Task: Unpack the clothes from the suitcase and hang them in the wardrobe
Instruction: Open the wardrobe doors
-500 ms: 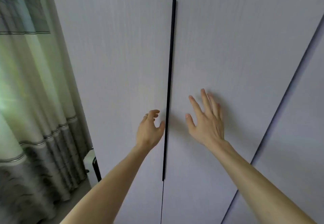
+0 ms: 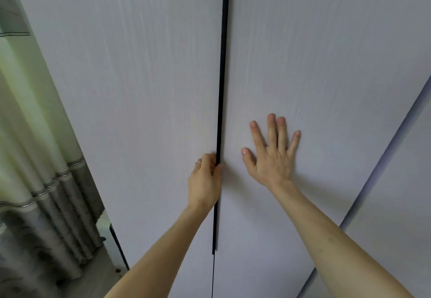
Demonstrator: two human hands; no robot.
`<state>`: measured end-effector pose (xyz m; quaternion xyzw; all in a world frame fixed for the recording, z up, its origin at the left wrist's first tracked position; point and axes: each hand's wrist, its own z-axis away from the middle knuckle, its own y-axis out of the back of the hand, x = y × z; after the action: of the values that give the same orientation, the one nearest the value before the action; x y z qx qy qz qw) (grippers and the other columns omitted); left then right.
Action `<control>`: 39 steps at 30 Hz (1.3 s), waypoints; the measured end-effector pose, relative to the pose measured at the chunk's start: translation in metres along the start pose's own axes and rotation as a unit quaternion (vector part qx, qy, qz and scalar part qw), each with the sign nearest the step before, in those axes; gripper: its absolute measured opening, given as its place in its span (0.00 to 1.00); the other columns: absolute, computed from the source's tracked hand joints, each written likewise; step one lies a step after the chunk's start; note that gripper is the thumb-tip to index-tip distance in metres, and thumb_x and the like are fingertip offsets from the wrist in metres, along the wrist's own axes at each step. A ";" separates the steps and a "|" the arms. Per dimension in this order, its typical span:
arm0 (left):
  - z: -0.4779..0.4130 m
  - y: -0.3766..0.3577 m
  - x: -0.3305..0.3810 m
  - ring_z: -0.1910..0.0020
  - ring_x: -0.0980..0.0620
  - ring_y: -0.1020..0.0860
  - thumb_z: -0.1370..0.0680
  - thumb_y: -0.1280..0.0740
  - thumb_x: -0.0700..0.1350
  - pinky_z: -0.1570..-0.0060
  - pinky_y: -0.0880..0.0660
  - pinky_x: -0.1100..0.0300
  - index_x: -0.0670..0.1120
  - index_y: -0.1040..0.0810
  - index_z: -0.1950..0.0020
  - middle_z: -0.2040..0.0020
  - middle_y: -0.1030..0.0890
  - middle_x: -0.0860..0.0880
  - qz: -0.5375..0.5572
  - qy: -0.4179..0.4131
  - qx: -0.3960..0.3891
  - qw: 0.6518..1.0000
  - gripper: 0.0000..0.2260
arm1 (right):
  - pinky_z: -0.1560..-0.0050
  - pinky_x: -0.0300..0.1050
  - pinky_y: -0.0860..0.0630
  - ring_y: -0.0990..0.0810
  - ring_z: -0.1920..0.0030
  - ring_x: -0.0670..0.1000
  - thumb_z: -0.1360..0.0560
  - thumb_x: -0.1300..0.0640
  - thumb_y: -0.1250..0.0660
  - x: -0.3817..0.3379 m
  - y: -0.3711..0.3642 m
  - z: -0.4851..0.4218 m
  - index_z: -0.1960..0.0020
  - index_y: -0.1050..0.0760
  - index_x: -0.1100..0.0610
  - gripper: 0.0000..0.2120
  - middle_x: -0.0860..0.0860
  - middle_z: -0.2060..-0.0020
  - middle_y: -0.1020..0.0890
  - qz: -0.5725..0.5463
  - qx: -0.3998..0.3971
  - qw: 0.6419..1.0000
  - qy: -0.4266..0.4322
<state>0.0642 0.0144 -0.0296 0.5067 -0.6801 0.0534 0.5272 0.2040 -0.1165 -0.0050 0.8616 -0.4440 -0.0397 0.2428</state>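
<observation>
Seam: tall slim black bar handle [image 2: 222, 87] is set along the join between the pale grey wood-grain left wardrobe door [image 2: 140, 87] and the matching right wardrobe door [image 2: 326, 64]. Which leaf carries it cannot be told.
Axis: the bar's long axis is upright. Its top is cut off at the upper frame edge and its lower end sits below wrist level.
Left hand [image 2: 205, 181]: placed on the bar's lower half. The thumb is laid against the bar and the fingers are curled at its left side; the fingertips are blurred. The bar is judged to be gripped. A thin silver ring [image 2: 198, 163] is worn on one finger.
Right hand [image 2: 272, 155]: laid flat on the right wardrobe door with fingers straight and spread, nothing held. It is just to the right of the bar, not touching it.
Nearer hand: left, already on the bar.
Doors: both shut and flush at the join.
Next move (judged): the bar is to be pulled toward the body with the left hand. The right palm is likely used to hold the other leaf back.
Task things: the wardrobe is directly ahead and closed. Suitcase and clothes are not in view, so hanging is judged not yet started.
Left edge: a pleated grey-and-cream curtain [image 2: 35, 204] hangs beside the wardrobe.
</observation>
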 end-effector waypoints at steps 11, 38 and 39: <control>0.053 0.019 0.019 0.53 0.53 0.24 0.17 0.38 0.47 0.54 0.27 0.55 0.53 0.29 0.45 0.57 0.23 0.57 -0.015 0.034 0.044 0.998 0.03 | 0.26 0.69 0.58 0.65 0.22 0.56 0.20 0.37 0.49 -0.002 0.021 -0.003 0.20 0.60 0.45 0.34 0.53 0.22 0.65 -0.031 -0.092 0.995 -0.022; 0.247 0.300 -0.042 0.62 0.52 0.30 0.27 0.26 0.49 0.62 0.32 0.64 0.42 0.32 0.62 0.60 0.28 0.50 -0.137 0.187 0.175 0.957 0.17 | 0.29 0.31 0.39 0.35 0.29 0.34 0.23 0.47 0.31 -0.316 0.270 0.003 0.24 0.38 0.41 0.30 0.34 0.29 0.32 -0.725 -0.237 0.645 0.040; 0.248 0.313 -0.049 0.63 0.53 0.31 0.27 0.26 0.49 0.63 0.33 0.66 0.43 0.33 0.63 0.60 0.29 0.51 -0.143 0.184 0.171 0.957 0.17 | 0.29 0.29 0.40 0.36 0.28 0.34 0.23 0.47 0.30 -0.330 0.274 0.003 0.24 0.37 0.42 0.30 0.36 0.29 0.32 -0.722 -0.227 0.653 0.035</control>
<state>-0.3369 0.0458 -0.0318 0.6629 -0.4726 0.1854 0.5504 -0.1997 0.0075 0.0677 0.8292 0.3500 -0.2715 0.3408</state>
